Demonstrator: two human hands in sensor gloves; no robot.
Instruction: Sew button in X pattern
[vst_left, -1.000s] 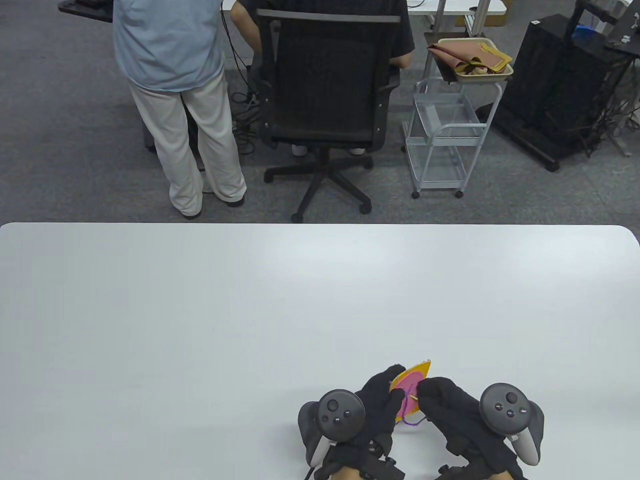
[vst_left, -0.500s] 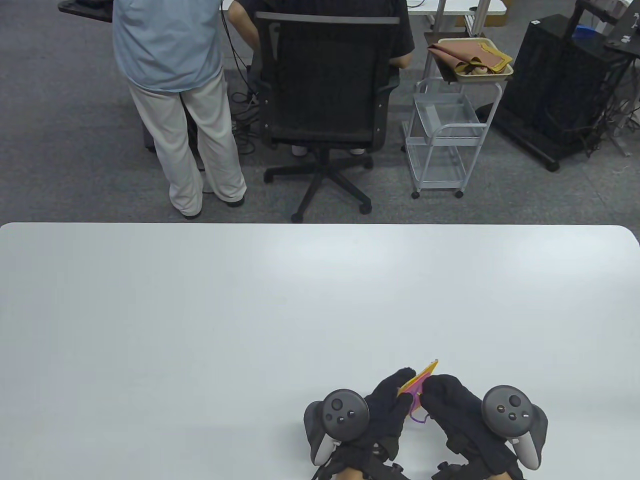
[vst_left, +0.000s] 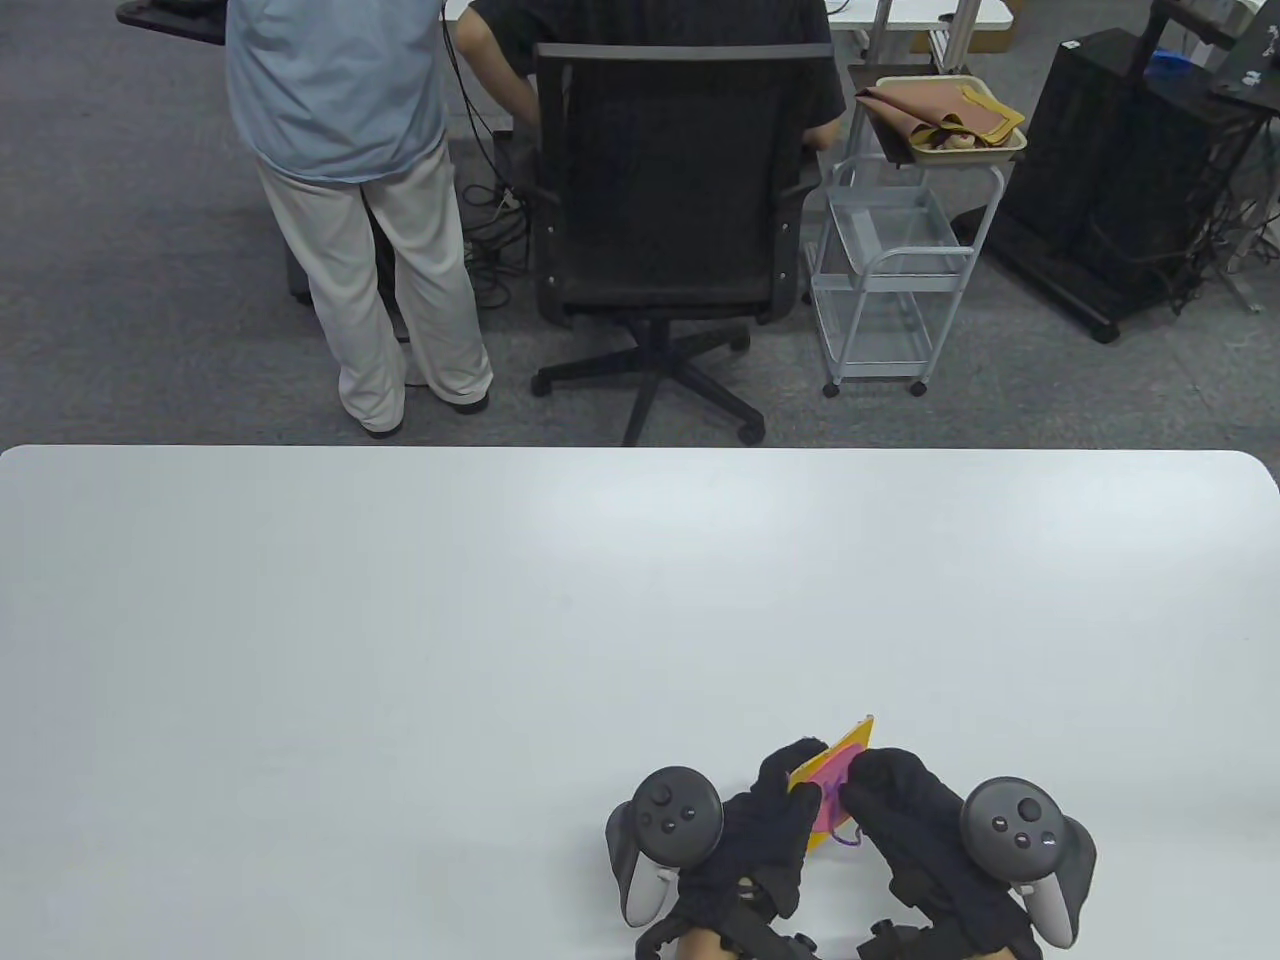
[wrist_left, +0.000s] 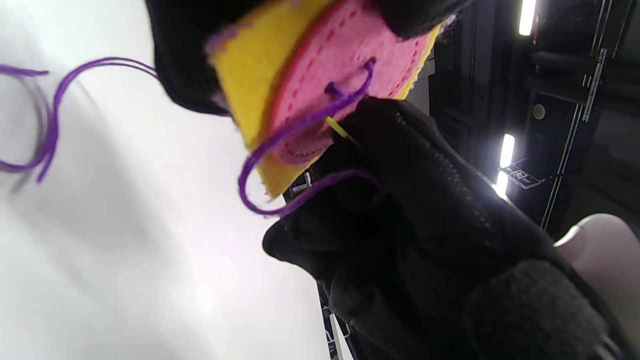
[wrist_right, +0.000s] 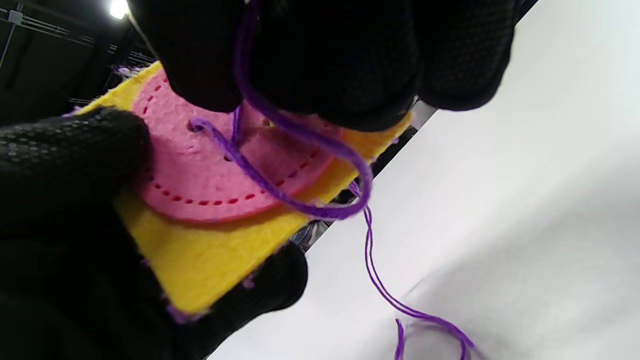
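In the table view both gloved hands cover most of the yellow felt square (vst_left: 852, 742), and the purple thread (vst_left: 846, 838) shows only as a small loop below it. The left hand (vst_left: 765, 830) and right hand (vst_left: 905, 815) are cut off at the wrists by the bottom edge. In the left wrist view a thin yellow sliver (wrist_left: 340, 129), perhaps a needle, vanishes into the right hand's grip. In the right wrist view the fingers (wrist_right: 330, 55) hide the far part of the pink felt button (wrist_right: 220, 170), so the stitch pattern cannot be told.
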